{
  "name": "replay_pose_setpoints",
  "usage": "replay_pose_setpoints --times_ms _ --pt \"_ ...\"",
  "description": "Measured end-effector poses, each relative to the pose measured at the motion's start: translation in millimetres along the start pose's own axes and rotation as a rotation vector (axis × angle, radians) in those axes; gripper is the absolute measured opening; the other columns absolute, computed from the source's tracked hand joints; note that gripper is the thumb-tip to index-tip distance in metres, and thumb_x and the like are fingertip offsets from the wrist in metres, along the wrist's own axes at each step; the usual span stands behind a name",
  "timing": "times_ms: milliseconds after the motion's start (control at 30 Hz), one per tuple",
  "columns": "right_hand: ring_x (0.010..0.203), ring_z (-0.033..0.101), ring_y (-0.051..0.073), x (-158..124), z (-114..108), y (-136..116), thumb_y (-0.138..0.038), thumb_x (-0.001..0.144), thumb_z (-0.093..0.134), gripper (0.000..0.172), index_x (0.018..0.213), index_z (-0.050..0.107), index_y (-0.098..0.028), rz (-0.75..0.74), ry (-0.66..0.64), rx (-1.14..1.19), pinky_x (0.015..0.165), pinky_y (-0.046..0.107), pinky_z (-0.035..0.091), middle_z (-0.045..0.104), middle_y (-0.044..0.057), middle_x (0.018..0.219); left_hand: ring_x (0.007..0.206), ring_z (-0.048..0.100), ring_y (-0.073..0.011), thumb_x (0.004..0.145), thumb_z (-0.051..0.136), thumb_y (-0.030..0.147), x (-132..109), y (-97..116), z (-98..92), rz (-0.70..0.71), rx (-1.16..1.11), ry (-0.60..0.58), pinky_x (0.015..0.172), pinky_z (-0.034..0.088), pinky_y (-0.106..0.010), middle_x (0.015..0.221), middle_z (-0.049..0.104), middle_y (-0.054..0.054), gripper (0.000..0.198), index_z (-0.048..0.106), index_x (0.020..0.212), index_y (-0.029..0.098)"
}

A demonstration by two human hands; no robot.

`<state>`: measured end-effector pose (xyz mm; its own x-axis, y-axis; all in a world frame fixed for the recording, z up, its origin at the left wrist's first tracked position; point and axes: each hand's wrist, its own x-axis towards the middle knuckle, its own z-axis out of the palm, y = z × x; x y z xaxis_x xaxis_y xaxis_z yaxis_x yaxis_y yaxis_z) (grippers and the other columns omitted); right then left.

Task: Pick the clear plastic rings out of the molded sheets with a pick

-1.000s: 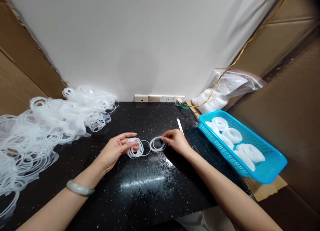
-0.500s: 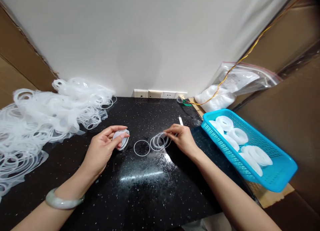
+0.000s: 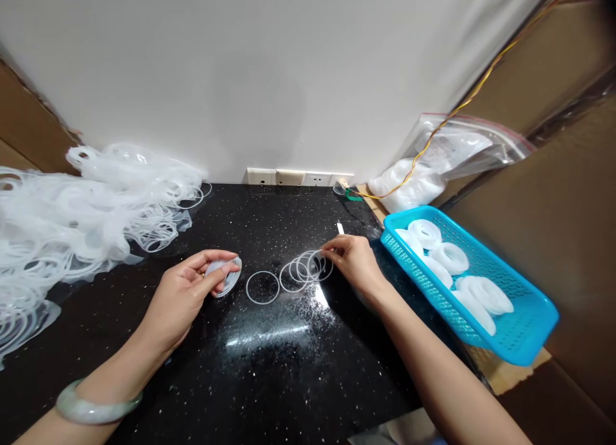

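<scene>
The counter [image 3: 269, 387] looks glossy and stone-like; smooth plastic rings [image 3: 308, 275] lie on it, a shiny plastic basket [image 3: 522, 326] at its right edge.

Can't count the thin white plastic rings [image 3: 234, 281] bunched in the left grip [image 3: 183, 291], since it covers plenty of them. The right grip [image 3: 355, 260] hides one end of the loose white ring fan [image 3: 302, 273], pinching or just touching, can't tell, and blocks the slim white strip's [image 3: 341, 229] lower end. The translucent white ring heap [image 3: 91, 214] runs off the left edge. Some pale thing [image 3: 404, 428] gets chopped at the bottom, no clue what.
</scene>
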<state>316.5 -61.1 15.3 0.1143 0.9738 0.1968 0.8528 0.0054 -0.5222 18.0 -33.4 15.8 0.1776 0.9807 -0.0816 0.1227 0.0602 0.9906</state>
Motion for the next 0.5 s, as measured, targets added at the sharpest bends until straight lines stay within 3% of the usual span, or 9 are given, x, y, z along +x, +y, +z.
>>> replay_pose_setpoints --times_ms 133,233,333,500 --pt "0.073 0.067 0.021 1.7 -9.6 -1.9 -0.018 0.079 0.069 0.011 0.08 0.078 -0.025 0.111 -0.107 -0.155 0.061 0.028 0.043 0.075 0.005 0.08 0.069 0.058 -0.0144 0.074 0.076 0.045 -0.5 2.5 -0.5 0.021 0.112 0.018 0.06 0.044 -0.02 0.093 0.073 -0.005 0.036 0.072 0.1 0.021" --pt "0.077 0.068 0.023 2.5 -13.2 -2.7 -0.018 0.08 0.068 0.013 0.08 0.079 -0.025 0.101 -0.102 -0.173 0.063 0.028 0.043 0.075 0.006 0.082 0.082 0.063 -0.0207 0.072 0.077 0.046 0.2 8.5 1.9 0.047 0.246 -0.005 0.07 0.048 -0.024 0.094 0.074 -0.006 0.034 0.074 0.096 0.022" --pt "0.079 0.069 0.023 3.1 -14.3 -1.7 -0.018 0.079 0.07 0.012 0.08 0.079 -0.024 0.097 -0.113 -0.156 0.063 0.028 0.043 0.075 0.007 0.083 0.087 0.065 -0.0248 0.069 0.077 0.046 8.4 14.3 11.6 0.093 0.397 -0.128 0.076 0.049 -0.028 0.093 0.074 -0.006 0.028 0.077 0.085 0.024" --pt "0.081 0.069 0.023 7.4 -16.0 4.6 -0.018 0.08 0.07 0.012 0.082 0.08 -0.024 0.117 -0.11 -0.106 0.066 0.028 0.045 0.076 0.008 0.086 0.076 0.064 -0.022 0.066 0.078 0.043 38.6 18.1 43.7 0.248 0.641 -0.275 0.069 0.048 -0.028 0.085 0.073 -0.005 0.023 0.078 0.08 0.025"
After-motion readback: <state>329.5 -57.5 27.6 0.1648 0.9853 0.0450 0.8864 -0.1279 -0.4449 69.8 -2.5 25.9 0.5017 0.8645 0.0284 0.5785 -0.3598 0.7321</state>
